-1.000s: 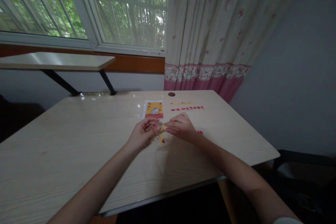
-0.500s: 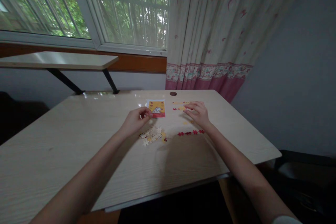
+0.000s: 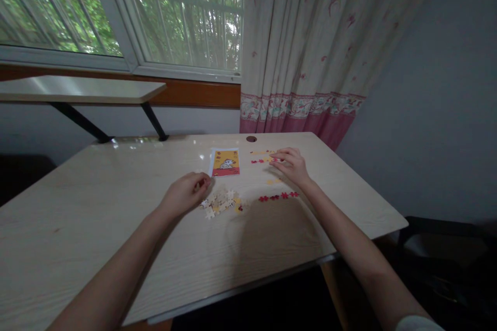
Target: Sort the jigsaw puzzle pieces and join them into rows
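Puzzle pieces [image 3: 221,201], and they lie in a loose pile in the middle of the table, right there between your two hands! Your right hand [image 3: 293,165] is out at the upper rows, thumb and forefinger reaching forward with a narrow gap at their tips; whether a piece sits between them, I cannot tell from here. Over to your left hand [image 3: 186,194]: fingers curled, thumb drawn close to them, just beside the pile on its left, and again I cannot tell whether anything is tucked inside.

Look under your right fingertips: a row of red and yellow pieces [image 3: 261,161], its right end hidden by your hand. Just beyond it runs a thin yellow row [image 3: 262,152]. Nearer to you, a few yellow pieces [image 3: 271,182] lie below that hand, and nearer again, a short line of red pieces [image 3: 274,197], well spaced, to the right of the pile.

Beyond the pile lies the picture card [image 3: 227,163], yellow above and red below, a white animal on it, near your left fingertips. Further out, there's a round hole [image 3: 251,139] by the far edge of the pale wooden table [image 3: 186,269], a raised shelf [image 3: 77,89] at the left, and behind it all, the window [image 3: 186,10] and the flowered curtain [image 3: 303,36].
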{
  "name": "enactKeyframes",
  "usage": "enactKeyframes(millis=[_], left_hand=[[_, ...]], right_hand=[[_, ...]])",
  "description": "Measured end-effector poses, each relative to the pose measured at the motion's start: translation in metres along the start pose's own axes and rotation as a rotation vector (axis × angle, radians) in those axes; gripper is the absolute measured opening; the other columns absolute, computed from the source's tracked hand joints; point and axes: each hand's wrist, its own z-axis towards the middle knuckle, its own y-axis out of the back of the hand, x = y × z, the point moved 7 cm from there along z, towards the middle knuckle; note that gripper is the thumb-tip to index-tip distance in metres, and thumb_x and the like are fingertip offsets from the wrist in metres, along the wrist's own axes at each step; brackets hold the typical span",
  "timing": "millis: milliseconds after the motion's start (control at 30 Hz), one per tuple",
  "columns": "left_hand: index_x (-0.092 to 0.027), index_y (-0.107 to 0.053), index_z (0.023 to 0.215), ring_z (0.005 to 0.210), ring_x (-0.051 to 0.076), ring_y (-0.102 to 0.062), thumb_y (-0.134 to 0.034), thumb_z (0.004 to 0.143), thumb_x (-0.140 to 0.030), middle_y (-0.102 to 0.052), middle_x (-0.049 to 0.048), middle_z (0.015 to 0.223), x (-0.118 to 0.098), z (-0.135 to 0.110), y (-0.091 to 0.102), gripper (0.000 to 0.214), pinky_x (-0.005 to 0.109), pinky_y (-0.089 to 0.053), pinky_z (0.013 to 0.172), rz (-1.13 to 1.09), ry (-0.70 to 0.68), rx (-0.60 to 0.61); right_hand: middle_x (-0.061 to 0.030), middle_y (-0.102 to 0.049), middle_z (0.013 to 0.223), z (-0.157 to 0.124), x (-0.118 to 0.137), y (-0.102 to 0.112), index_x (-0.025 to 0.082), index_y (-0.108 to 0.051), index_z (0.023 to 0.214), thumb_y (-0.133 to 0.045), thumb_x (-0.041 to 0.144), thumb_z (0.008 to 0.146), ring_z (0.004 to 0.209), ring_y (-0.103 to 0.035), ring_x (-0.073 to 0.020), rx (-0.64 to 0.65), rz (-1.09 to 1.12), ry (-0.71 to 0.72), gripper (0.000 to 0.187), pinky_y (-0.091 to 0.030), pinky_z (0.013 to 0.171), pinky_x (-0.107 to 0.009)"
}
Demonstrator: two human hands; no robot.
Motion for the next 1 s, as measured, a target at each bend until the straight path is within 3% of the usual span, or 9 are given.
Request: enactKeyframes(millis=[200, 433, 500, 1000], left_hand=[[-0.020, -0.060, 0.083, 0.060, 0.015, -0.050, -0.046, 0.078, -0.028, -0.058, 0.0033, 0.070, 0.000, 0.001, -0.004, 0.017, 0.024, -0.034, 0.056, -0.009, -0.005, 0.022], [-0.020, -0.059, 0.086, 0.060, 0.015, -0.050, -0.044, 0.080, -0.029, -0.058, 0.0030, 0.071, 0.002, -0.001, -0.006, 0.018, 0.024, -0.034, 0.056, 0.012, -0.011, 0.046], [-0.019, -0.058, 0.087, 0.061, 0.015, -0.051, -0.043, 0.080, -0.028, -0.058, 0.0033, 0.071, 0.001, -0.001, -0.006, 0.019, 0.024, -0.034, 0.056, 0.028, -0.021, 0.052], [-0.020, -0.059, 0.084, 0.059, 0.015, -0.051, -0.043, 0.080, -0.029, -0.058, 0.0032, 0.069, -0.003, 0.000, -0.007, 0.019, 0.024, -0.033, 0.054, 0.046, -0.009, 0.067]], right_hand=[[-0.0052, -0.064, 0.087, 0.000, -0.014, -0.004, 0.021, -0.068, 0.090, -0.064, 0.036, 0.076, 0.081, -0.058, -0.0155, 0.187, 0.136, -0.026, 0.021, -0.043, 0.076, -0.030], [-0.0032, -0.065, 0.082, -0.025, -0.017, -0.051, 0.020, -0.069, 0.084, -0.065, 0.036, 0.075, 0.080, -0.058, -0.0143, 0.579, 0.164, -0.033, 0.019, -0.041, 0.076, -0.029], [-0.0032, -0.066, 0.082, -0.030, -0.012, -0.060, 0.020, -0.069, 0.085, -0.064, 0.036, 0.075, 0.079, -0.058, -0.0142, 0.638, 0.140, -0.014, 0.019, -0.040, 0.077, -0.029], [-0.0055, -0.063, 0.087, -0.035, -0.010, -0.066, 0.020, -0.069, 0.088, -0.062, 0.036, 0.078, 0.084, -0.055, -0.0158, 0.670, 0.062, 0.051, 0.021, -0.038, 0.079, -0.031]])
